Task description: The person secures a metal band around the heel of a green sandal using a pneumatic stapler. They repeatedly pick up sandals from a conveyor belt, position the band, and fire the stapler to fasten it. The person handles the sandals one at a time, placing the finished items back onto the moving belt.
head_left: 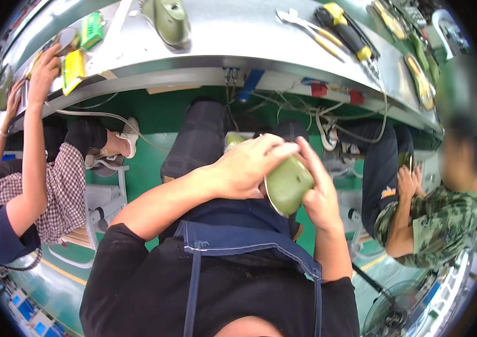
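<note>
Above my lap I hold an olive-green shoe (pixel 289 187) between both hands, its smooth rounded toe turned toward me and a pale rim along its lower edge. My left hand (pixel 245 168) is closed over its left side, the fingers lying across the top. On the opposite side my right hand (pixel 320 194) grips it, with the thumb close to the toe and the fingers stretched along the edge. The shoe's far part is mostly hidden by my hands. A second olive-green shoe (pixel 169 25) rests on the metal bench (pixel 221 39) ahead of me.
Pincers (pixel 314 32) and a yellow-black power tool (pixel 346 31) lie on the bench at right. Green (pixel 91 30) and yellow (pixel 73 70) packets are at left. People sit on both sides. Cables (pixel 283 104) hang below the bench; a fan (pixel 393 312) stands behind right.
</note>
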Demonstrator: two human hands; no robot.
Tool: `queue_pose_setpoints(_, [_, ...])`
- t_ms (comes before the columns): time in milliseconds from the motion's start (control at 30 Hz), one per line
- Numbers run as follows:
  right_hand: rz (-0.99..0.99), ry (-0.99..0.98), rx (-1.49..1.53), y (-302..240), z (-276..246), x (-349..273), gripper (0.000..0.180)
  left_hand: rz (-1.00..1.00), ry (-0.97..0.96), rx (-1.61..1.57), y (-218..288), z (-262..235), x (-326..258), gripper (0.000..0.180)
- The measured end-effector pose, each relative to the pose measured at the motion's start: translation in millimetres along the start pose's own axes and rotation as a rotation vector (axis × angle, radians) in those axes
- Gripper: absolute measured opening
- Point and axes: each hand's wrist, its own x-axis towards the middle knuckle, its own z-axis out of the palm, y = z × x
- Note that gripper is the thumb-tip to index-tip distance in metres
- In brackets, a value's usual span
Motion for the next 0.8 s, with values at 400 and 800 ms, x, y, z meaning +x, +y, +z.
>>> queue_pose_setpoints(400, [-0.357,0.086,0.353,-108.0,30.6,124.8,0.066,0.003,0.686,0.684,-13.0,-156.5,84.9,0.104])
queue_pose_setpoints(800, [-0.552,0.316,-0.556,-56.9,59.6,307.2,0.087,-0.396,0.897,0.327,-123.1,-169.3,90.9,0.096])
